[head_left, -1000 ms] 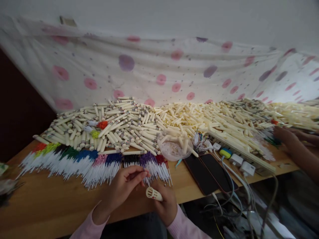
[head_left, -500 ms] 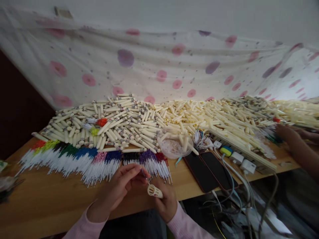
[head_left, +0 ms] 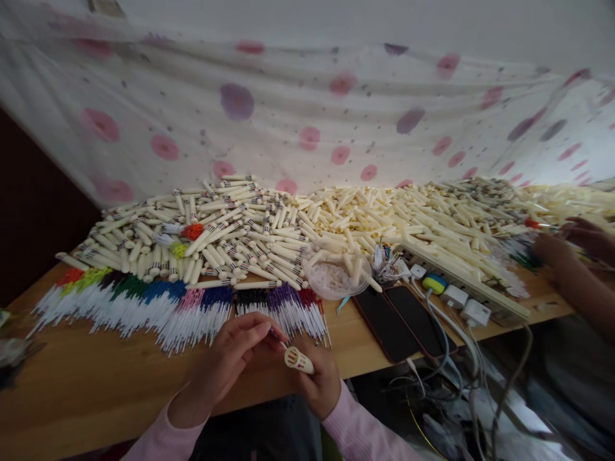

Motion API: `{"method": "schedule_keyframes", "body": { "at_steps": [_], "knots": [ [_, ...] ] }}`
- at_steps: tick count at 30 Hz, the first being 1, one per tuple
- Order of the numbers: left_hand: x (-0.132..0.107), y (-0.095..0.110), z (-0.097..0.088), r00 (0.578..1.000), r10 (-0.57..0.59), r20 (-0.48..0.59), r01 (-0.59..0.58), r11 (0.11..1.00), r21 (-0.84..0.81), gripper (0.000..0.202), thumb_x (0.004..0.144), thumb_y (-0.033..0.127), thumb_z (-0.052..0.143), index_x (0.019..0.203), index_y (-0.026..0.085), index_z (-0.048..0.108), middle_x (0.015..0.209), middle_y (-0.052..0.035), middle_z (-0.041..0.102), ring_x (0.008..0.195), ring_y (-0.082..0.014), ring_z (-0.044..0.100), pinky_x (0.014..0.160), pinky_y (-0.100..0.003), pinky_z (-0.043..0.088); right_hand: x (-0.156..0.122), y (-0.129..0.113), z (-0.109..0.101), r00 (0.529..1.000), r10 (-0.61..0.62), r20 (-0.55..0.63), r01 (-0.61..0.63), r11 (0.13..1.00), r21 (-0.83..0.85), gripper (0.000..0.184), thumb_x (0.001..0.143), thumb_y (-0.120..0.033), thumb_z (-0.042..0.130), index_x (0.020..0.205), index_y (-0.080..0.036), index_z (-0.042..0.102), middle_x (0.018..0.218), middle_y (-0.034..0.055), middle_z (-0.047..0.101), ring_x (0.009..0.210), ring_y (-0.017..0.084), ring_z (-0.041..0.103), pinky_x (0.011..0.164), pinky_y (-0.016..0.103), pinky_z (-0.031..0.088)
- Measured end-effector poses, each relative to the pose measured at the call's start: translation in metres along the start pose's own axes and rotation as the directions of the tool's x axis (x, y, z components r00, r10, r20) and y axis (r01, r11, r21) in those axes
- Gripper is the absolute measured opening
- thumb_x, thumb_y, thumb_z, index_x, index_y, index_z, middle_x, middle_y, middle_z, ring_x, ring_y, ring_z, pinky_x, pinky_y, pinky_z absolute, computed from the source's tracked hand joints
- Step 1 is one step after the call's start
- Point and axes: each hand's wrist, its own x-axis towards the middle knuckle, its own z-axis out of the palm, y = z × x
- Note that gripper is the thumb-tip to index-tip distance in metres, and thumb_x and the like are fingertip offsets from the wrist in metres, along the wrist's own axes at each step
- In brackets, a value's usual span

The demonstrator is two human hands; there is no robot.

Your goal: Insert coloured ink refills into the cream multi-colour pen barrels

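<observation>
My right hand (head_left: 319,383) is closed round a cream pen barrel (head_left: 298,360) whose open, slotted end points left. My left hand (head_left: 235,355) pinches a thin purple-tipped refill (head_left: 277,338) and holds its end at the barrel's opening. Both hands hover over the near edge of the wooden table (head_left: 96,390). Just beyond them lies a row of white refills with coloured tips (head_left: 182,310), sorted by colour. Behind that row is a big heap of cream pen barrels (head_left: 250,234).
A clear bowl (head_left: 336,275) with small parts, two dark phones (head_left: 398,320), and a power strip with chargers and cables (head_left: 461,301) lie at centre right. Another person's hands (head_left: 567,250) work at the far right. A spotted cloth (head_left: 307,115) hangs behind.
My left hand has picked a purple refill from the row and brought it down to the barrel's open end. The view has tilted down slightly.
</observation>
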Motion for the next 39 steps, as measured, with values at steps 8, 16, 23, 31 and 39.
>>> {"method": "schedule_keyframes", "body": {
  "at_steps": [8, 16, 23, 31, 39],
  "knots": [
    [-0.009, 0.007, -0.004, 0.952, 0.241, -0.19, -0.219, 0.968, 0.125, 0.02, 0.088, 0.033, 0.063, 0.077, 0.02, 0.074, 0.076, -0.0014, 0.072, 0.066, -0.0138, 0.064, 0.065, -0.023, 0.052, 0.002, -0.006, -0.001, 0.985, 0.173, 0.02, -0.174, 0.984, 0.041, 0.012, 0.084, -0.026, 0.052, 0.078, -0.018, 0.06, 0.06, -0.0007, 0.055, 0.051, 0.014, 0.051, 0.05, 0.024, 0.035],
    [-0.02, 0.019, -0.01, 0.904, 0.319, -0.284, -0.303, 0.948, 0.102, 0.018, 0.086, 0.035, 0.065, 0.077, 0.022, 0.074, 0.075, 0.0004, 0.072, 0.064, -0.013, 0.064, 0.063, -0.021, 0.054, 0.004, -0.009, 0.0, 0.975, 0.215, 0.057, -0.214, 0.977, -0.015, 0.022, 0.086, -0.038, 0.058, 0.088, -0.017, 0.063, 0.065, 0.0006, 0.06, 0.057, 0.015, 0.053, 0.054, 0.025, 0.035],
    [-0.01, 0.01, -0.004, 0.931, 0.312, -0.191, -0.311, 0.95, 0.037, 0.017, 0.083, 0.034, 0.069, 0.076, 0.019, 0.075, 0.073, -0.0014, 0.073, 0.061, -0.0126, 0.066, 0.06, -0.019, 0.054, 0.002, -0.007, -0.001, 0.967, 0.241, 0.078, -0.24, 0.971, -0.015, 0.022, 0.087, -0.039, 0.057, 0.088, -0.017, 0.063, 0.064, 0.0007, 0.06, 0.056, 0.015, 0.054, 0.053, 0.024, 0.034],
    [-0.007, 0.003, 0.0, 0.952, 0.251, -0.172, -0.26, 0.965, -0.029, 0.017, 0.083, 0.032, 0.07, 0.076, 0.018, 0.075, 0.073, -0.0022, 0.073, 0.061, -0.0124, 0.067, 0.06, -0.019, 0.055, 0.002, -0.008, -0.001, 0.966, 0.242, 0.092, -0.24, 0.97, -0.031, 0.023, 0.087, -0.039, 0.058, 0.089, -0.017, 0.064, 0.065, 0.0012, 0.061, 0.057, 0.015, 0.053, 0.054, 0.025, 0.034],
    [-0.01, 0.011, -0.004, 0.938, 0.297, -0.178, -0.298, 0.954, 0.018, 0.018, 0.084, 0.033, 0.068, 0.075, 0.019, 0.074, 0.073, -0.0012, 0.072, 0.061, -0.0122, 0.065, 0.06, -0.019, 0.054, 0.001, -0.006, 0.0, 0.962, 0.255, 0.097, -0.252, 0.967, -0.042, 0.025, 0.087, -0.041, 0.058, 0.088, -0.017, 0.063, 0.064, 0.0009, 0.059, 0.056, 0.015, 0.052, 0.053, 0.024, 0.033]
  ]
}}
